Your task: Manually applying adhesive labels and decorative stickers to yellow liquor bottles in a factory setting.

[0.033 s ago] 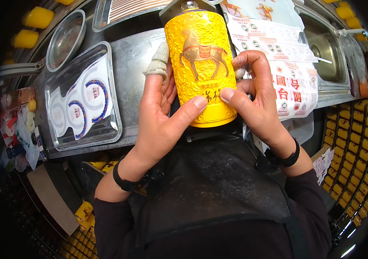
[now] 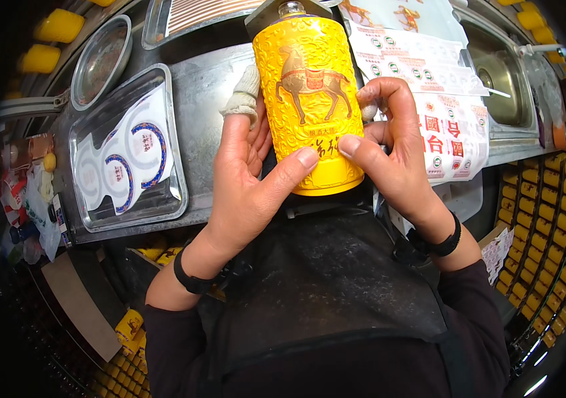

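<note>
A yellow bottle (image 2: 306, 73) with raised scrollwork and a brown horse decal leans over the bench edge, its clear glass neck at the far end. Both hands hold it between them. From the left side, my left hand (image 2: 246, 159) steadies it, thumb on the lower front and a cloth cover on one finger. My right hand (image 2: 389, 146) grips the right side, its thumb pressed on the dark lettering below the horse. A cloth cover also shows among the right fingers. What lies behind the bottle is hidden.
Left on the metal bench (image 2: 206, 79) lie a tray (image 2: 180, 192) with curved blue-edged decals and a metal bowl (image 2: 124, 50). Printed decal sheets (image 2: 452, 126) hang over the edge at right, near a sink (image 2: 528, 99). Racks of yellow bottles (image 2: 548, 225) stand at lower right.
</note>
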A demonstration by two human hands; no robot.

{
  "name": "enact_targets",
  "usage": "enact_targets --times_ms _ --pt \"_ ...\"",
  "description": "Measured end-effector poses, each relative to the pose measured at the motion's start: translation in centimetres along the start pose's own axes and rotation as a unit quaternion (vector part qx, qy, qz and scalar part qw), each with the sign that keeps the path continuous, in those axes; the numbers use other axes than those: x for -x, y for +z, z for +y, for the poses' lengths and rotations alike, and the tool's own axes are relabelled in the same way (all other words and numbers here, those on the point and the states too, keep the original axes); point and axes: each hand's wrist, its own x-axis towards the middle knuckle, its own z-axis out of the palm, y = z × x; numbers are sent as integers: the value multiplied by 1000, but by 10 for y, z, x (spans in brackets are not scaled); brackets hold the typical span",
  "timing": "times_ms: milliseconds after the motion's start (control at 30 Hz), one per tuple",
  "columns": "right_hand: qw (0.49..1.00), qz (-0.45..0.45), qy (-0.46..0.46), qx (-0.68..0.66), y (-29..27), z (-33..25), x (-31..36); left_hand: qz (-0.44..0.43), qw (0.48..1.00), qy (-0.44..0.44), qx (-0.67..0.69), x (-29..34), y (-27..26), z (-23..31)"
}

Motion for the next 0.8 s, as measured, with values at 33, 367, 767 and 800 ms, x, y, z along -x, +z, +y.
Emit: enact_targets --times_ms 33,367,767,800 --pt "1000 -1 0 6 0 0 0 4 1000 2 4 0 1 0" --pt "999 29 -2 26 6 -4 -3 2 1000 9 0 -1 1 1" --pt "999 28 12 25 7 -8 -1 -24 999 -1 -45 0 -4 -1" --pt "999 28 11 21 8 -8 -1 -24 999 -1 -45 0 -3 0"
